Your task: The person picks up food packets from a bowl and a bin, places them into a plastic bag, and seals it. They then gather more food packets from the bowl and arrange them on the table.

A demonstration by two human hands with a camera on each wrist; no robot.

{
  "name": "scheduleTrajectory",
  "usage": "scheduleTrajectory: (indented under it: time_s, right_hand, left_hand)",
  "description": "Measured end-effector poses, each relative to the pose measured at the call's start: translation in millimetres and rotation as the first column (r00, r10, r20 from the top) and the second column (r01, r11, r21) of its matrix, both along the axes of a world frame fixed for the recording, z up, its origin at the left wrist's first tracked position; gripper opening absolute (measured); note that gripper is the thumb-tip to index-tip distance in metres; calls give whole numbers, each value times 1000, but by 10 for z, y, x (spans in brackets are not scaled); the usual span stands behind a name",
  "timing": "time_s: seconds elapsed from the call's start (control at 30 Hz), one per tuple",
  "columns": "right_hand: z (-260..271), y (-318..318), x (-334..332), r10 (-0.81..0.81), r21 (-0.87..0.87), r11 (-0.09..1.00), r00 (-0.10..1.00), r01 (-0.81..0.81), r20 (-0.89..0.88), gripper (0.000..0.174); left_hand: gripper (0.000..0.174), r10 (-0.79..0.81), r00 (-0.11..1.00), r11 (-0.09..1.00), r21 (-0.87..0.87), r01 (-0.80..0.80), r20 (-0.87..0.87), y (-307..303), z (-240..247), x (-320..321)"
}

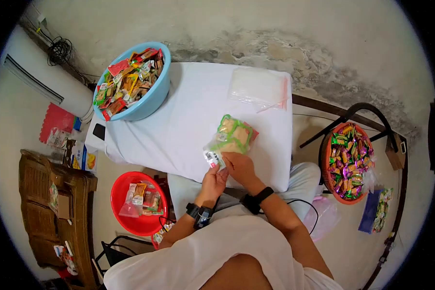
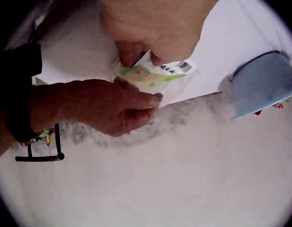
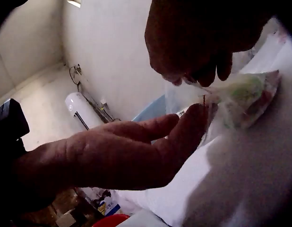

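Note:
A clear plastic bag (image 1: 233,137) of green-and-yellow snack packs lies on the white-covered table, its near end lifted toward the person. My left hand (image 1: 214,181) pinches that near end beside a white printed label (image 1: 211,157). Close against it, my right hand (image 1: 240,166) grips the bag's edge with bent fingers. Seen from the left wrist, a barcode (image 2: 184,66) shows below the left hand (image 2: 155,28), and the right hand (image 2: 122,106) has thumb and fingertips on the film. The right wrist view has the right hand (image 3: 202,42) dark over the bag.
A blue basin (image 1: 154,99) heaped with wrapped snacks stands at the table's far left. Flat clear bags (image 1: 258,87) lie far right. On the floor are a red basin (image 1: 123,222) with packs, left, and an orange basket (image 1: 329,186) of candies, right. A phone (image 1: 99,131) rests left.

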State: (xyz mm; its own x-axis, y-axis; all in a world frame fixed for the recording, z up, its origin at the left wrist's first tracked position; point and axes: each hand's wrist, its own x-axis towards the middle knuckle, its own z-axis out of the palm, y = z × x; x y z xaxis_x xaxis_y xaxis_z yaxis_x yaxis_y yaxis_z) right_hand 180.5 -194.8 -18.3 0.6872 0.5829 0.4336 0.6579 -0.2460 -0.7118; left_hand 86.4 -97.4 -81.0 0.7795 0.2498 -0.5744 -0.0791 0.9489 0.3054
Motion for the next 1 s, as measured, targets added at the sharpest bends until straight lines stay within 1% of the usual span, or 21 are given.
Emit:
scheduleTrajectory:
  time_s: [0.03, 0.1, 0.13, 0.2, 0.23, 0.3, 0.33, 0.4, 0.43, 0.47, 0.5, 0.53, 0.57, 0.6, 0.73, 0.8, 0.83, 0.9, 0.93, 0.97, 1.0]
  right_hand:
    - [17, -17, 5, -4, -1, 1000, 1000, 4, 1, 14]
    - [63, -47, -11, 13, -61, 998, 1000, -13, 7, 14]
    - [56, -51, -15, 13, -61, 998, 1000, -13, 5, 14]
    - [37, -61, -20, 20, -58, 998, 1000, -19, 18, 15]
    - [23, -69, -22, 19, -58, 998, 1000, -19, 16, 15]
    - [1, -85, -7, 27, -14, 1000, 1000, -27, 16, 15]
    - [3, -103, 5, 21, -16, 1000, 1000, -20, 18, 15]
    - [17, -140, 3, 39, -59, 998, 999, -38, 14, 15]
    - [25, -144, -2, 36, -59, 998, 999, -35, 15, 15]
    - [32, -148, -5, 38, -111, 993, 999, -38, 3, 15]
    - [35, -152, -9, 40, -163, 986, 999, -41, -10, 15]
    - [6, -152, -10, 39, -164, 986, 999, -40, -10, 15]
    - [-45, -149, -6, 55, -92, 994, 998, -54, 7, 16]
    - [-72, -149, -3, 69, -20, 997, 997, -69, 24, 16]
    - [22, -158, -8, 42, -12, 999, 997, -42, 57, 13]
    - [59, -175, -5, 35, -99, 995, 999, -33, 23, 10]
    - [37, -184, -6, 33, -99, 995, 999, -30, 23, 10]
    - [-25, -196, 2, 32, -150, 988, 998, -22, 60, 16]
    - [-18, -204, 4, 34, -151, 988, 998, -25, 59, 16]
    - [-5, -211, 11, 24, -107, 994, 997, -16, 76, 18]
    - [4, -217, 24, 14, -62, 998, 996, -9, 92, 19]
  left_hand:
    - [16, -4, 1000, 1000, -1, 4, 1, 5, 74, 13]
    - [13, -137, 990, 991, -4, 137, 16, 64, 248, 43]
    - [13, -137, 990, 991, -4, 137, 14, 107, 284, 75]
    - [10, -291, 948, 956, 63, 286, 126, 178, 333, 149]
    - [10, -292, 948, 956, 62, 286, 124, 182, 330, 182]
    - [9, -275, 954, 927, 230, 296, -120, 170, 289, 258]
    - [9, -281, 952, 925, 229, 302, -117, 171, 210, 267]
    - [16, -190, 981, 947, 271, 174, 32, 183, -70, 240]
    - [16, -192, 981, 946, 271, 177, 33, 203, -264, 261]
    - [21, -175, 981, 958, 244, 151, 81, 212, -479, 300]
    - [26, -156, 979, 968, 215, 126, 128, 192, -585, 332]
    - [26, -156, 979, 968, 215, 126, 128, 113, -399, 393]
    - [24, -86, 990, 983, 172, 66, 109, 6, -19, 499]
    - [23, -15, 996, 991, 131, 4, 87, -40, 206, 588]
    - [30, -82, 994, 989, 132, 72, 74, 30, 145, 806]
    - [32, -10, 990, 991, 133, 29, -139, 93, -25, 951]
    - [32, -12, 990, 991, 133, 31, -140, 94, 37, 968]
    - [33, -83, 968, 983, 138, 118, -236, 111, 159, 954]
    - [33, -81, 968, 984, 138, 116, -237, 145, 55, 882]
    - [32, -234, 971, 880, 414, 235, -54, 194, -148, 744]
    - [32, -420, 904, 693, 671, 264, 78, 240, -261, 606]
